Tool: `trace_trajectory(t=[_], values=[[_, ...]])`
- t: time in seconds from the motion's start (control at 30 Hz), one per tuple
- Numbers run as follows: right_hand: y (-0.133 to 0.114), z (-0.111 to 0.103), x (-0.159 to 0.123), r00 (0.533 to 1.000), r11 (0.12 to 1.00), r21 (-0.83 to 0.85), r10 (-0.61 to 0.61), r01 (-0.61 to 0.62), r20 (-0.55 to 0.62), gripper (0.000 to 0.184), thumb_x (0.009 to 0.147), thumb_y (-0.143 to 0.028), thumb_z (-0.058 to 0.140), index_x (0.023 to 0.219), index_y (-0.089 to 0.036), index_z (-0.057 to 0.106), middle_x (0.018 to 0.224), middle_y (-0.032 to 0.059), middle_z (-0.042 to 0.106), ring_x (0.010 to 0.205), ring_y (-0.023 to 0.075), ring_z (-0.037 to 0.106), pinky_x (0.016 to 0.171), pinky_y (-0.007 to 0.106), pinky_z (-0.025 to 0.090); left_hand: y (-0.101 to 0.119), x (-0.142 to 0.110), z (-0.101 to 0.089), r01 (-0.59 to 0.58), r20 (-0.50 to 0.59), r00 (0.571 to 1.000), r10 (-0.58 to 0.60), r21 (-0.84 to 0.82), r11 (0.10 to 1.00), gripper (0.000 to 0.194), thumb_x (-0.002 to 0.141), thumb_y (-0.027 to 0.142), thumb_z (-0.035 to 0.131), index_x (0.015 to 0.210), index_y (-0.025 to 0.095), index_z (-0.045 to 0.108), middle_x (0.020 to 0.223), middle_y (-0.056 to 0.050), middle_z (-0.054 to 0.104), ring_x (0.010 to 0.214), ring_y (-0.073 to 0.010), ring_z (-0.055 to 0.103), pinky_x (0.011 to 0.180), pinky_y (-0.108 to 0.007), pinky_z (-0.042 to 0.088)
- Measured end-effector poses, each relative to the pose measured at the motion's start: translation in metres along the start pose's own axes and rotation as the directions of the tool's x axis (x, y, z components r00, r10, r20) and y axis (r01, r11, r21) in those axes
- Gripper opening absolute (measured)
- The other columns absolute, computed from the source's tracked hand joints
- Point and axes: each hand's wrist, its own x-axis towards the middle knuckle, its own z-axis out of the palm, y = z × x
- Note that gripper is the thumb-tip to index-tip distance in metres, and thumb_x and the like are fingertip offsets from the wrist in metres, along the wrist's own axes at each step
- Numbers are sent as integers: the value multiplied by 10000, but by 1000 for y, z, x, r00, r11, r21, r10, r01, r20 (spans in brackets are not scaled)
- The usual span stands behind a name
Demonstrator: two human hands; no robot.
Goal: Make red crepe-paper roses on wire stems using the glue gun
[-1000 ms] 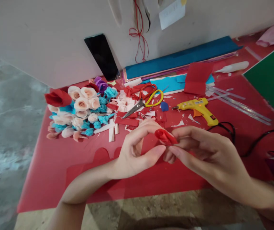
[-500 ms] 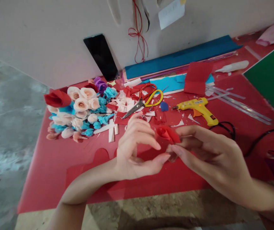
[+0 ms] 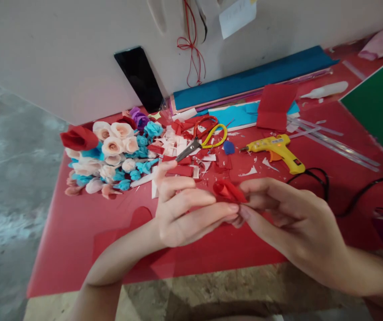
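Note:
Between my hands, above the red tabletop [image 3: 164, 263], is a red paper rose [image 3: 226, 191] with rolled petals. My left hand [image 3: 187, 214] pinches its base between thumb and fingers, the index finger stretched out toward the scissors. From the other side, my right hand [image 3: 288, 227] grips the rose's lower edge with thumb and fingertips. The underside of the rose is hidden by my fingers. Beyond my hands lie scissors [image 3: 194, 145] with one red and one yellow handle. A yellow glue gun [image 3: 278, 149] rests to their right.
At left is a heap of paper flowers [image 3: 113, 147] in white, blue and red. Paper scraps [image 3: 173, 145] lie around the scissors. A phone [image 3: 139, 78] leans on the wall. Blue paper [image 3: 254, 73], clear glue sticks [image 3: 338, 145] and a white bottle [image 3: 327, 90] are behind; a black cord [image 3: 355, 200] runs right.
My left thumb and fingers have closed onto the base of the rose, where they were apart before. The rose has shifted slightly left and tilted. My right hand keeps its hold.

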Motion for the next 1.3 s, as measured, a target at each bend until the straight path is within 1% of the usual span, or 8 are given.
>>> trace_trajectory(t=[0.2,0.33,0.43,0.67,0.9,1.07,1.2,1.3], values=[[3,-3,0,999,987,154,33,-36,21,234,809,-86,559,967,-253,517,711,-72,684,619,80,674,544,94,533,4,-6,11,50,-72,996,-52,-22,998,50,831,231,559,794,203,576,656,-5,493,667,-166,450,823,-368,399],[1,-4,1,999,970,238,46,-47,11,229,811,-75,550,948,-253,506,704,-75,693,617,66,673,570,76,534,5,-6,14,181,-27,982,-186,-125,975,106,864,213,423,793,196,501,717,-20,473,738,-179,477,913,-415,346],[0,-4,2,999,972,233,38,-38,3,227,809,-76,559,949,-247,507,704,-68,694,614,66,674,577,74,538,4,-5,14,251,32,968,-250,-206,946,143,879,209,387,760,190,464,706,-17,477,743,-174,493,887,-413,346],[4,0,1,991,998,-48,-53,47,-122,243,766,-80,594,920,-260,539,781,-58,687,563,94,670,447,92,525,5,-2,16,319,64,947,-315,-303,898,167,822,338,613,884,186,584,810,-42,618,747,-175,555,741,-375,436],[2,3,0,984,979,-185,-109,83,-138,199,754,-75,590,858,-237,539,751,-92,679,638,50,669,504,43,502,7,-2,16,391,87,913,-399,-467,793,72,778,201,677,735,175,625,738,-21,630,725,-150,554,719,-349,445],[2,3,0,982,968,-229,-133,100,-132,180,753,-88,592,849,-233,542,762,-80,688,626,69,671,550,89,534,7,0,15,382,78,915,-396,-481,789,78,759,147,685,738,169,613,726,-16,617,726,-143,536,705,-331,448],[3,3,2,986,988,-140,-82,61,-148,186,769,-96,589,873,-240,537,754,-77,686,642,78,677,608,106,556,8,-2,14,380,121,919,-375,-520,765,34,820,139,593,804,164,577,753,-22,575,753,-144,529,768,-350,428],[2,1,4,989,999,50,-7,14,-149,192,787,-103,583,903,-246,527,758,-66,692,660,86,683,617,115,569,8,-8,17,472,153,862,-484,-594,652,70,881,172,478,820,177,513,780,-26,500,799,-153,478,835,-358,406]])
